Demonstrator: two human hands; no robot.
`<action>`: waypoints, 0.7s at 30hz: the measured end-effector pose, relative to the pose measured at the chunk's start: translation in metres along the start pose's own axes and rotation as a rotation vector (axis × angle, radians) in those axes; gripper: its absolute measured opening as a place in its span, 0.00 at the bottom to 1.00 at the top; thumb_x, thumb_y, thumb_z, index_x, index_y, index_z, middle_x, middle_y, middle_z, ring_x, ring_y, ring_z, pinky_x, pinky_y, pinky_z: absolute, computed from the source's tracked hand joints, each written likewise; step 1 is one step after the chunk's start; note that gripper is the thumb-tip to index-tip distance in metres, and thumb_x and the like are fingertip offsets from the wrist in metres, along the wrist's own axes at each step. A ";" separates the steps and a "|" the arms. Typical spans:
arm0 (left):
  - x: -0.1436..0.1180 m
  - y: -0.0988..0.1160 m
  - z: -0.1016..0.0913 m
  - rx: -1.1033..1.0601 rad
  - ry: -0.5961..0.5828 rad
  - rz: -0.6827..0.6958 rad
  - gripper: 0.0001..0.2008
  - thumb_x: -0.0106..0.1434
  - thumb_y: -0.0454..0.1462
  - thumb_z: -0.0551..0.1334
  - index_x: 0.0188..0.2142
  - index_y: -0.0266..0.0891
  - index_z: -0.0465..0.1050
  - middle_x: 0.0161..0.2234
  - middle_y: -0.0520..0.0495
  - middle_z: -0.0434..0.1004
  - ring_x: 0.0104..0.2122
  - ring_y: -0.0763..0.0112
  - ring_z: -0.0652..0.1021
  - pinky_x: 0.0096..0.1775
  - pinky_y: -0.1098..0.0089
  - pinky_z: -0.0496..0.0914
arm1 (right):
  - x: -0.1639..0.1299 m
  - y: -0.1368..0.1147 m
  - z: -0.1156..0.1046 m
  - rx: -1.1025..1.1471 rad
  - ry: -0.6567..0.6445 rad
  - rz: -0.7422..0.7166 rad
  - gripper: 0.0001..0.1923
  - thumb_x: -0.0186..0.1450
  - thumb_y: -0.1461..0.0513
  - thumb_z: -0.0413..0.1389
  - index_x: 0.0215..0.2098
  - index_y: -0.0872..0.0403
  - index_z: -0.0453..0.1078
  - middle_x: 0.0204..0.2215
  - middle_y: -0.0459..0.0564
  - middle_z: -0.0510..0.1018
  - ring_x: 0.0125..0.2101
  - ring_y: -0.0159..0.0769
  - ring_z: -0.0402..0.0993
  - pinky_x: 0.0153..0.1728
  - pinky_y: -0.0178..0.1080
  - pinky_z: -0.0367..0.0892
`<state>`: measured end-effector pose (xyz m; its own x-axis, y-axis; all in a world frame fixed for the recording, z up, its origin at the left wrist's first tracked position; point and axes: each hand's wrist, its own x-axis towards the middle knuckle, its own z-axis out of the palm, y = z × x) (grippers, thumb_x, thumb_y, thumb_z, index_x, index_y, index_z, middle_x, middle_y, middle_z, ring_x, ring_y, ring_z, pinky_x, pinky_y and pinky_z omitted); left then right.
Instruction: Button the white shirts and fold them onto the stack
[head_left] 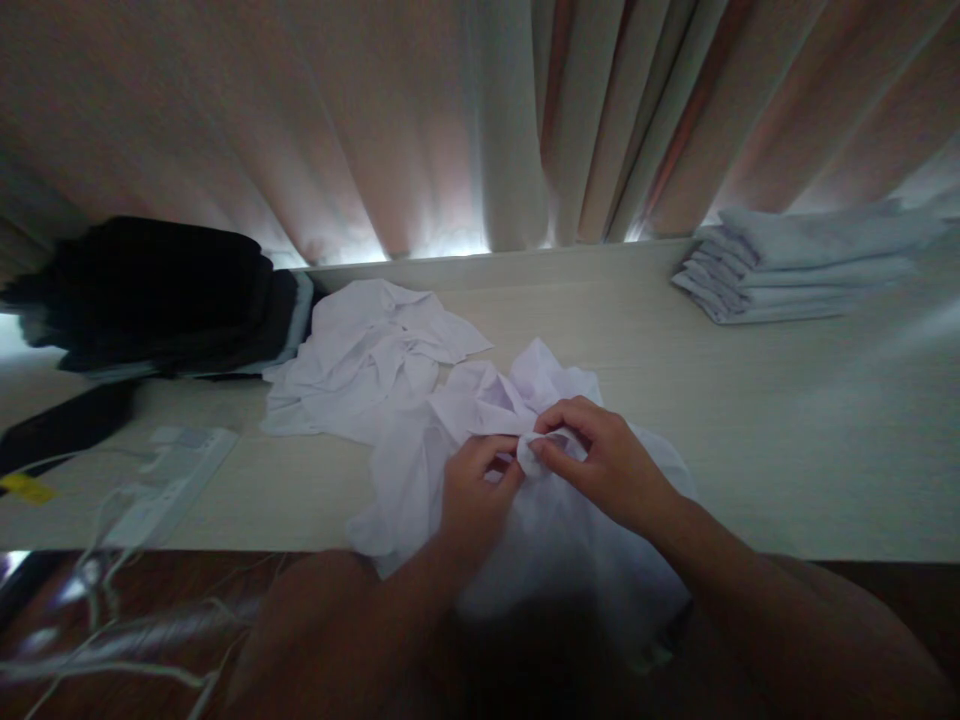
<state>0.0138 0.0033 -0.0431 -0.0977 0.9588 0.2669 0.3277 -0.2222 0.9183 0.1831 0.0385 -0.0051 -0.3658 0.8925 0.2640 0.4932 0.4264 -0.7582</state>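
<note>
A crumpled white garment point(420, 470), perhaps a shirt, spreads over the table's front edge and down onto my lap. My left hand point(480, 480) pinches a small fold of its cloth between thumb and fingers. Close beside it, my right hand point(589, 450) grips the same bunched part, thumb and forefinger pressed together. Whether a button lies in the fold I cannot make out. Behind and to the left is a second rumpled white garment point(367, 350), lying against the one I hold.
Folded black clothes point(165, 290) are stacked at the back left. A neat pile of folded white clothes point(810, 265) sits at the back right. Left of me lie a white power strip point(172, 480) with cords and a black flat object point(67, 425). Curtains point(405, 120) hang behind the table point(795, 450).
</note>
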 end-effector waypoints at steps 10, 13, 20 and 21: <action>-0.004 0.001 0.005 0.007 0.024 -0.039 0.05 0.59 0.37 0.67 0.35 0.43 0.82 0.33 0.48 0.82 0.32 0.68 0.79 0.35 0.71 0.73 | -0.001 -0.004 -0.003 0.154 -0.018 0.119 0.05 0.61 0.64 0.59 0.33 0.51 0.65 0.29 0.42 0.72 0.31 0.33 0.68 0.33 0.36 0.62; -0.005 -0.002 0.004 0.059 0.019 0.007 0.05 0.60 0.36 0.66 0.35 0.43 0.82 0.32 0.49 0.82 0.32 0.68 0.79 0.37 0.70 0.72 | 0.000 -0.005 -0.006 0.196 -0.050 0.138 0.05 0.61 0.63 0.59 0.31 0.52 0.65 0.27 0.42 0.72 0.30 0.33 0.67 0.32 0.36 0.61; -0.002 -0.004 0.001 0.090 0.009 0.076 0.05 0.63 0.36 0.64 0.35 0.42 0.79 0.33 0.49 0.82 0.33 0.68 0.79 0.38 0.70 0.71 | -0.006 -0.009 0.001 -0.025 0.226 -0.105 0.04 0.62 0.63 0.61 0.34 0.51 0.70 0.37 0.50 0.74 0.42 0.43 0.69 0.46 0.46 0.63; -0.002 -0.003 0.001 0.082 0.007 0.064 0.05 0.63 0.36 0.63 0.35 0.42 0.79 0.33 0.49 0.82 0.33 0.68 0.79 0.37 0.71 0.71 | -0.008 -0.009 0.003 -0.093 0.272 -0.160 0.03 0.63 0.64 0.61 0.34 0.50 0.71 0.38 0.51 0.74 0.43 0.44 0.68 0.47 0.47 0.63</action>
<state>0.0141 0.0023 -0.0471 -0.0809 0.9417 0.3267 0.4090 -0.2675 0.8724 0.1793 0.0275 -0.0023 -0.2263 0.8144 0.5344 0.5209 0.5647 -0.6401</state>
